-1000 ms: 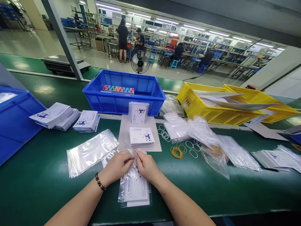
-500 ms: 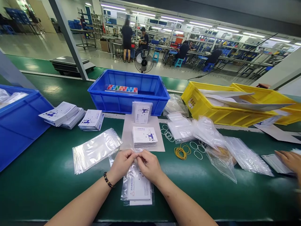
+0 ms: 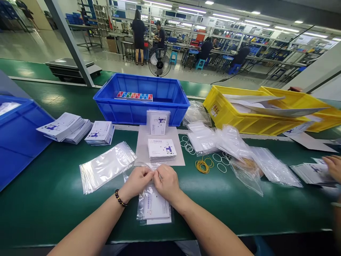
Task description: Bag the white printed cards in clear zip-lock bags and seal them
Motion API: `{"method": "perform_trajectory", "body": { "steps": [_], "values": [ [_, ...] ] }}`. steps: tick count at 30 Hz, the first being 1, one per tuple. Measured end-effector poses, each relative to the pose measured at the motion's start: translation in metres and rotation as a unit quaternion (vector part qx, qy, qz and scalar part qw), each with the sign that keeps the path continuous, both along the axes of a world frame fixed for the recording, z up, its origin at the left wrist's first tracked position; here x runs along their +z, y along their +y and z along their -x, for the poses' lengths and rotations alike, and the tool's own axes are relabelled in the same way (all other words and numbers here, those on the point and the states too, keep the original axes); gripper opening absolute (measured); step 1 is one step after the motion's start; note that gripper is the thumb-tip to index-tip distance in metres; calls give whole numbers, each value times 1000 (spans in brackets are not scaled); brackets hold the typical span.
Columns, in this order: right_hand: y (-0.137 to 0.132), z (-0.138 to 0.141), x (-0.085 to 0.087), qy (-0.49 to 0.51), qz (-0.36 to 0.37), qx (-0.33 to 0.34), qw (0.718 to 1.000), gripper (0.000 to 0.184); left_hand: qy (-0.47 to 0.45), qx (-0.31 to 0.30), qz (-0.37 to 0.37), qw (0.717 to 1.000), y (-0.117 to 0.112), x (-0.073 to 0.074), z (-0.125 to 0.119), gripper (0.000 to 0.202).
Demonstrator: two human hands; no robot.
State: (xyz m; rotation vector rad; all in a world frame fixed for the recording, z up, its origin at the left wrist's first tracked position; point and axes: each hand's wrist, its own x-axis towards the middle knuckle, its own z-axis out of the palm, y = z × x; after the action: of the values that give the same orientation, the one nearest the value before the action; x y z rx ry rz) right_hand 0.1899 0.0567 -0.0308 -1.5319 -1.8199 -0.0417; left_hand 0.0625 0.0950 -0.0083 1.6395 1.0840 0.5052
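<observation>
My left hand [image 3: 137, 181] and my right hand [image 3: 166, 182] meet over the top edge of a clear plastic bag [image 3: 156, 209] that lies on the green table near me. Both hands pinch the bag's mouth, fingertips almost touching. White printed cards show inside the bag. Just beyond my hands, a stack of white cards [image 3: 161, 149] rests on a grey sheet [image 3: 160, 134]. A pile of empty clear bags [image 3: 106, 165] lies to the left of my left hand.
A blue bin [image 3: 141, 110] stands at the back centre, another blue bin [image 3: 18, 135] at the left, yellow bins [image 3: 239, 121] at the right. Card stacks [image 3: 77, 129] lie left, rubber bands [image 3: 204, 165] and loose bags [image 3: 239, 153] right. Another person's hand [image 3: 333, 167] rests on cards at the far right.
My hands stay pinched on the bag's top with only slight shifts. Another person's hand came into view at the far right and now rests on the card pile there.
</observation>
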Motion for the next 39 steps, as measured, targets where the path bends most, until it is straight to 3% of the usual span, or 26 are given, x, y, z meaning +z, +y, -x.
{"method": "perform_trajectory", "body": {
  "steps": [3,8,10,16,19,22,25,27,30,33,34,36,39],
  "values": [
    [1,-3,2,3,-9,9,1000,26,-19,10,9,1000,0,1,-1,32],
    [1,-8,8,59,31,112,991,19,-49,51,-14,997,-2,3,0,36],
    [1,-10,12,99,72,146,982,11,-51,46,-27,997,-3,3,0,37],
    [1,-16,18,188,125,191,955,17,-25,7,-68,997,-2,3,1,38],
    [0,-16,14,152,119,149,970,21,10,-14,-104,994,-5,4,0,35],
    [2,-17,8,93,85,52,991,28,52,-39,-122,990,-9,4,-2,34],
    [5,-20,5,86,62,-2,994,27,64,-41,-61,995,-10,5,-1,33],
    [4,-19,5,73,36,28,996,20,47,-2,-9,999,-7,5,2,33],
    [0,-15,8,16,-9,95,995,27,4,67,46,997,1,5,7,33],
    [-3,-14,13,-4,2,116,993,15,-33,80,82,993,6,7,13,37],
    [-3,-15,14,12,21,123,992,18,-44,87,54,994,6,9,14,36],
    [-1,-22,19,73,70,154,983,21,-57,91,-82,991,5,12,18,27],
    [1,-35,27,152,156,218,951,20,-27,-2,-278,960,4,16,23,18]
  ]
}}
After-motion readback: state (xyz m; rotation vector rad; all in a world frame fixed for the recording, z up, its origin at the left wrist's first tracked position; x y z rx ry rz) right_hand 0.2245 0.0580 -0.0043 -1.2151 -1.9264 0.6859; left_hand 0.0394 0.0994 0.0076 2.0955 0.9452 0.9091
